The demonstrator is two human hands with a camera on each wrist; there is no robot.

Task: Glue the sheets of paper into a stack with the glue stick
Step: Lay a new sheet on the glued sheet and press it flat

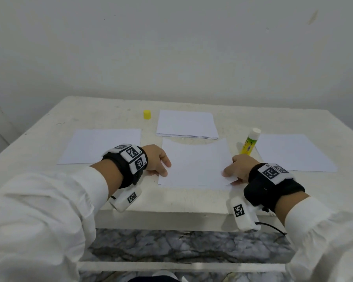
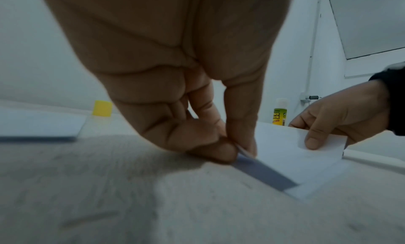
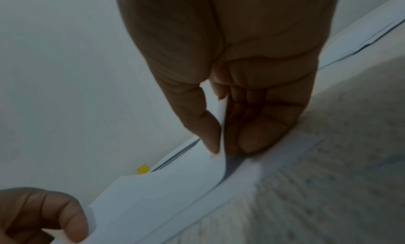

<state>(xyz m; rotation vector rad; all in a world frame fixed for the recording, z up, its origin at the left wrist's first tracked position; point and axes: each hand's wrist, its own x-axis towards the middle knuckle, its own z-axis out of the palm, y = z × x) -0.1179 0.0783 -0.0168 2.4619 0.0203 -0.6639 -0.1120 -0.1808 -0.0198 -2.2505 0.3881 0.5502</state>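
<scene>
A white sheet (image 1: 194,161) is held just above another sheet lying near the table's front edge, whose edge (image 2: 311,187) shows under it. My left hand (image 1: 161,163) pinches the held sheet's left near corner between thumb and fingers (image 2: 232,149). My right hand (image 1: 234,171) pinches its right near corner (image 3: 221,140). The open glue stick (image 1: 250,142) stands upright just beyond my right hand, also visible in the left wrist view (image 2: 280,113). Its yellow cap (image 1: 147,114) stands at the back, left of a stack of sheets (image 1: 186,125).
Single white sheets lie flat at the left (image 1: 102,145) and at the right (image 1: 291,151) of the white table (image 1: 171,200). A plain wall stands behind the table. Marbled floor shows below the front edge.
</scene>
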